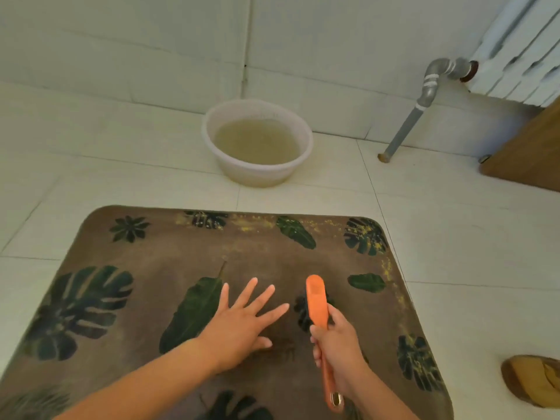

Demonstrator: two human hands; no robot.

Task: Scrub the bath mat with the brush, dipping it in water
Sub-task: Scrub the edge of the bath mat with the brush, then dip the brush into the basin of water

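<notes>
Where the head view looks down, 1 brown bath mat (151,253) printed with dark green leaves lies flat on the pale tiled floor (454,222). 2 hands are on it. The left hand (245,322) rests palm down near the mat's middle, its fingers straight and spread, holding nothing. Just beside it, the right hand (336,347) is curled round the handle of 1 orange brush (316,298), whose head lies bristles-down on the mat and points away from the person. The 2 hands are close but apart.

Beyond the mat's far edge stands 1 white basin (257,174) of cloudy water (257,140), close to the tiled wall (121,40). A band of bare tile separates the basin from the mat, and nothing lies between the brush and the basin.

At the far right, 1 grey pipe (409,122) slants from the floor up to 1 white radiator (521,56). 1 wooden cabinet (527,156) stands beside it, well apart from the mat. 1 tan slipper (533,380) lies on the tiles off the mat's right edge, partly cut by the frame.

Yellow specks (366,230) dot the mat along its far and right edges. Both far corners are rounded and in view; the near edge is out of frame. Open tile runs along the left, far and right sides.
</notes>
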